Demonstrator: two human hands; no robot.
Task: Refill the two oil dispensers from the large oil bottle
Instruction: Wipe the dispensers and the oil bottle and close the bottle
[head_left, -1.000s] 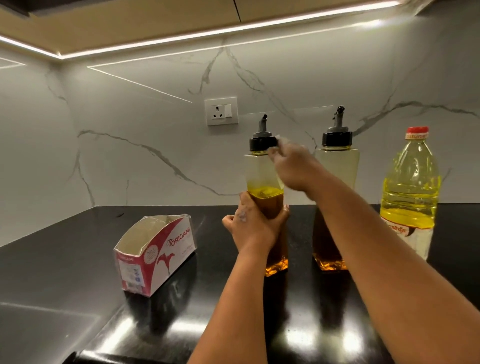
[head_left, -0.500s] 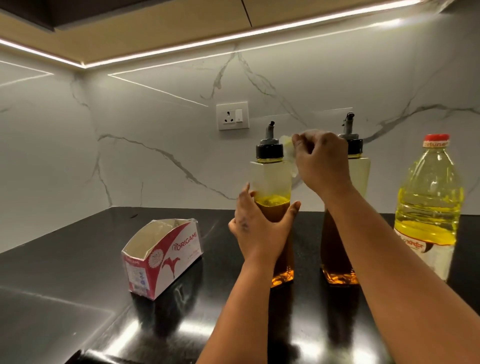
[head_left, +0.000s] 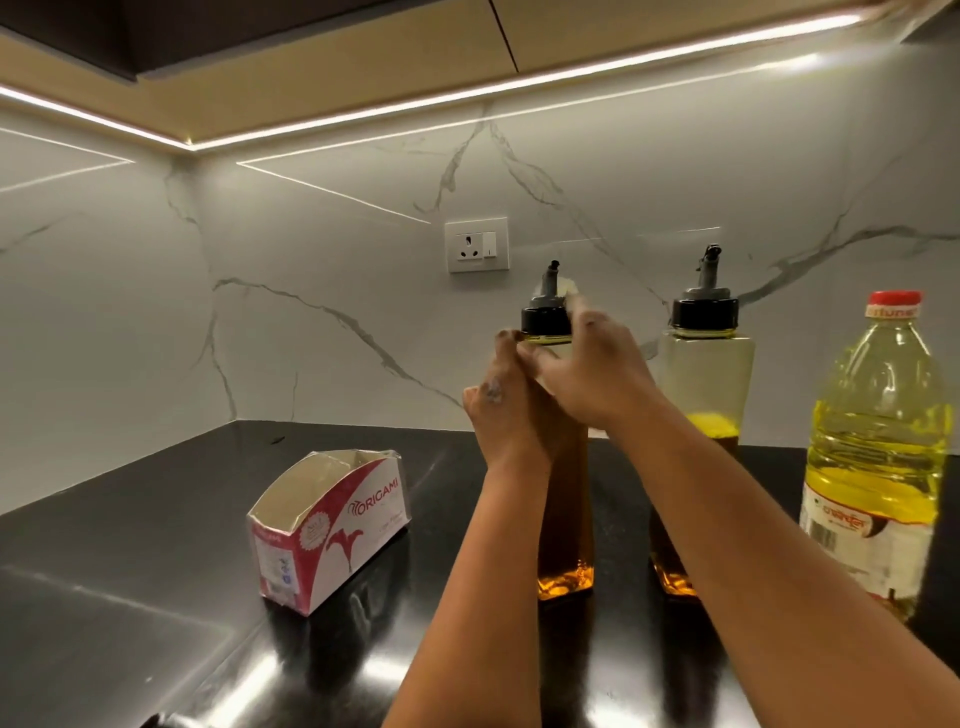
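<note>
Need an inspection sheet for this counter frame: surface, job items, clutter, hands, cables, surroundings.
Surface: glossy black countertop.
Job's things: left dispenser and right dispenser upright, both capped; large oil bottle upright at right, red cap on.
Clutter: open tissue box at left.
Hands: left hand grips the left dispenser's body; right hand at its neck, blurred.
Cables: nothing seen.
Surroundings: marble backsplash, wall socket, under-cabinet light strip.

Both forearms rise from the frame's lower centre and lower right, converging mid-frame. Left hand (head_left: 501, 415): fingers curled upward in a grip. Right hand (head_left: 587, 371): overlaps it from the right, fingers curled, motion-blurred.
</note>
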